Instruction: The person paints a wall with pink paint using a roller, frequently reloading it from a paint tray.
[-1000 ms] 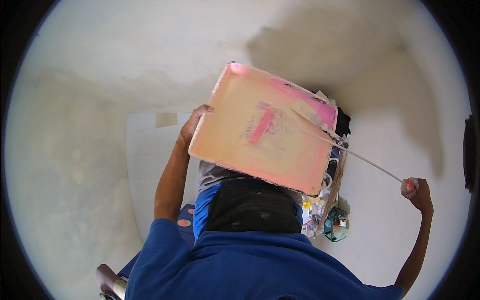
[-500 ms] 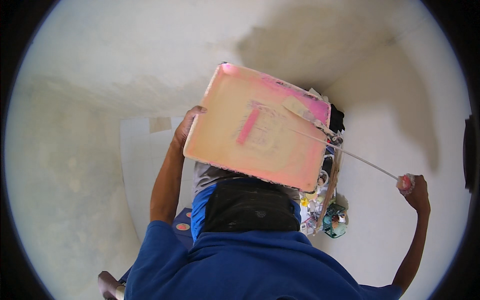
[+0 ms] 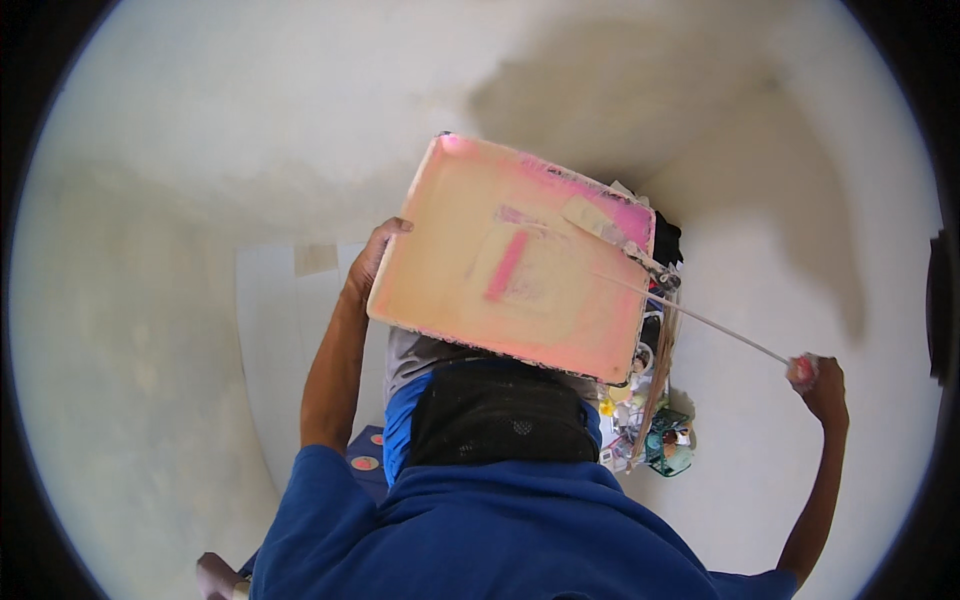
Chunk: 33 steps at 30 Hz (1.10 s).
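Observation:
A shallow rectangular frame (image 3: 450, 270), peach coloured with pink smears and a raised, paint-crusted rim, is tilted in front of my body. My left hand (image 3: 375, 262) grips its left edge, thumb over the rim. Across the frame's right side lies a flat-bladed tool (image 3: 592, 217), smeared pale and dark. My right hand (image 3: 826, 390), out to the right, is closed round the wrapped pink-and-white end (image 3: 802, 371) of a thin pale rod (image 3: 725, 327). The rod slants up left over the frame, where its far end blurs into the surface; I cannot tell whether it touches.
Beyond the frame's right edge, a narrow surface with a wooden edge (image 3: 660, 390) carries cluttered small items. A green basket (image 3: 669, 446) stands beside it. Low on the left is a dark blue object (image 3: 367, 480) with round reddish patches. Pale walls (image 3: 130, 300) surround me.
My right hand and the rod have shifted slightly left and down. The frame has dipped a little at its upper edge, still in my left hand.

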Motion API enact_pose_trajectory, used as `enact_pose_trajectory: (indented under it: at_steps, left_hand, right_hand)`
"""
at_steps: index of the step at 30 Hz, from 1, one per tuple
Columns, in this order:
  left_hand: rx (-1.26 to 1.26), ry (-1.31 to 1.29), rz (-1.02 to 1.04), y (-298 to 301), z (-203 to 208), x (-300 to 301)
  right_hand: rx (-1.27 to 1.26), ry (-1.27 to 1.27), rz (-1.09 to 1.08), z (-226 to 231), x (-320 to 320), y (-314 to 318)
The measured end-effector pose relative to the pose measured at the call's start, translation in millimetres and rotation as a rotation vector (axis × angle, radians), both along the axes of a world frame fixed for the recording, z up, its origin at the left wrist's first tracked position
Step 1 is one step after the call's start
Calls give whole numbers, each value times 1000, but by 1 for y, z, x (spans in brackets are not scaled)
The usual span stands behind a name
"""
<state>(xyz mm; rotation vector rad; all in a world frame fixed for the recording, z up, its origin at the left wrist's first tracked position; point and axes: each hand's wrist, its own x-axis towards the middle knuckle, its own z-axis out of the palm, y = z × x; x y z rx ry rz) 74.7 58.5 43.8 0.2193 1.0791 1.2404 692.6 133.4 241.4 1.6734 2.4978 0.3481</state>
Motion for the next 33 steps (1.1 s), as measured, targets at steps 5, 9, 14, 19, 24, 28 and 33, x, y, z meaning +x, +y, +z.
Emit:
enact_pose_trajectory:
  at_steps: [5, 9, 14, 19, 24, 28, 33]
  left_hand:
    - [0, 114, 26, 3, -23, -12]
    - [-16, 61, -5, 1, -10, -9]
    - [111, 158, -11, 3, -27, -16]
    - [137, 122, 15, 3, -37, -18]
    - [162, 158, -60, -1, -6, -6]
    - [257, 153, -34, -10, -35, -24]
    - [159, 136, -33, -4, -41, -22]
  right_hand:
    - [-263, 26, -311, 7, -41, 0]
    - [-433, -63, -608, 31, -28, -9]
    - [-202, 30, -551, -18, 73, -53]
    - [-134, 457, -295, -76, 72, -88]
    - [-108, 967, -462, -105, 12, -92]
    - [70, 1155, -454, -143, -14, -55]
    - [256, 1030, -348, -259, 57, 36]
